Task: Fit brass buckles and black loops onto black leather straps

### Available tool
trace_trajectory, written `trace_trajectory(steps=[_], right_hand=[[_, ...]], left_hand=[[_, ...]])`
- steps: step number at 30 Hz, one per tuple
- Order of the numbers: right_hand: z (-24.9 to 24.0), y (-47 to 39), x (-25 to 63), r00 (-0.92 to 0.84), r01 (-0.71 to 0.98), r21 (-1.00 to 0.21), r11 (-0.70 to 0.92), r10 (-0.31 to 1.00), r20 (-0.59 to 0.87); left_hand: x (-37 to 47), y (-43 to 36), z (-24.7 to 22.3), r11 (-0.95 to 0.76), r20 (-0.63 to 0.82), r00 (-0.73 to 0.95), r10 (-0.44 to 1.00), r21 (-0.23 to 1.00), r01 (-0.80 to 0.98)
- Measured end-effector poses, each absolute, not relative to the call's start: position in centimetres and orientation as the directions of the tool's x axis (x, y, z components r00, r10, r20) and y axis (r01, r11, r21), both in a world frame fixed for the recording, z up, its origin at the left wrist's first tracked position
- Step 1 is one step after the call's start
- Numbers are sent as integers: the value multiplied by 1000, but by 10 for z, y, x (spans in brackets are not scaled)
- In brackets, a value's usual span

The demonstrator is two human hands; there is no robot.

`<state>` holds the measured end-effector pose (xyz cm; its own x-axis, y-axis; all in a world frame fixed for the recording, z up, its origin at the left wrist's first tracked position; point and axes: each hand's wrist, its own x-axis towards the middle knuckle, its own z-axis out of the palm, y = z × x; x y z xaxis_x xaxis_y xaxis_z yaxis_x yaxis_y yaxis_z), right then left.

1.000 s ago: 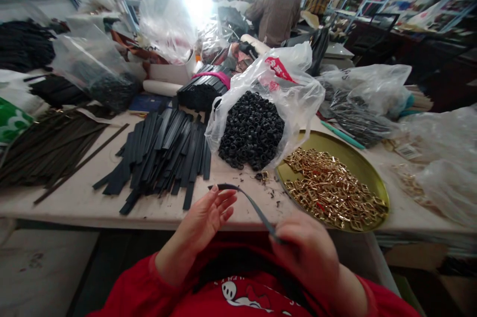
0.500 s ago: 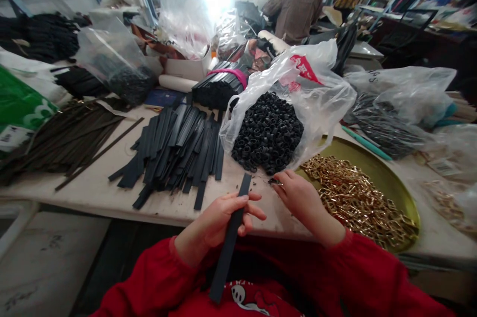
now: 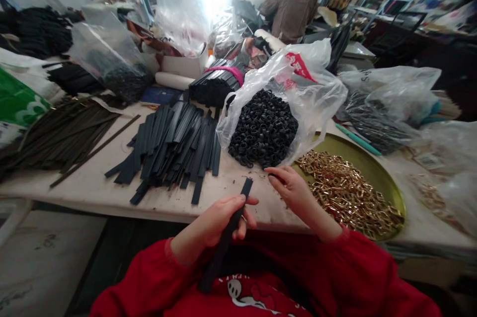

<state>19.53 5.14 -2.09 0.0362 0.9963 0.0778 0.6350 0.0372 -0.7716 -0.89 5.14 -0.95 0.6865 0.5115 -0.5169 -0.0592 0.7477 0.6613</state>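
My left hand is closed around a flat black strap, thumb on top. The strap slants from my lap up toward the table, and its upper end sticks out past my fingers. Just to the right, my right hand pinches a small black piece that looks like a loop, mostly covered by the fingers. Directly beyond that hand, a clear plastic bag lies open with a heap of small black loops in it. A pile of black straps lies to the left of the bag.
A round gold tray of gold metal buckles stands to my right. Brown strips lie at far left. Behind are a bundle of strips tied with pink, a blue booklet and filled bags. A person is farther back.
My right hand has shifted slightly, its fingertips closer to the bag's mouth. The strap in my left hand has tilted a little, its lower end moving left. The view has turned slightly.
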Motion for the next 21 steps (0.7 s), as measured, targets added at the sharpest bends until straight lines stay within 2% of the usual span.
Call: trace_trajectory(steps=[1, 2, 3, 5, 7, 10, 13, 16, 21], right_hand=[[-19, 46, 194, 85, 436, -899, -40, 996, -3], [-17, 40, 193, 120, 213, -968, -134, 987, -110], [-17, 35, 192, 138, -2, -974, -224, 965, -223], [-18, 24, 188, 149, -321, -887, -332, 907, -394], [-20, 16, 183, 161, -464, -813, -351, 869, -467], [-23, 7, 176, 138, -507, -789, -348, 870, -473], [-24, 0, 174, 159, -467, -832, -299, 897, -412], [-24, -6, 177, 175, -370, -892, -259, 924, -341], [-25, -18, 189, 85, -158, -948, -277, 953, -292]], left_hand=[[-8, 50, -8, 708, -511, 672, 536, 706, -28], [-6, 49, -6, 674, -505, 666, 549, 738, 4], [-3, 47, -5, 649, -501, 668, 550, 760, 35], [3, 44, -2, 605, -496, 676, 545, 791, 93], [9, 41, -2, 538, -491, 667, 560, 828, 158], [18, 38, -5, 381, -456, 610, 648, 888, 258], [21, 34, -9, 220, -390, 561, 730, 912, 348], [19, 31, -8, 94, -363, 568, 739, 890, 446], [15, 30, 4, -201, -290, 653, 699, 798, 569]])
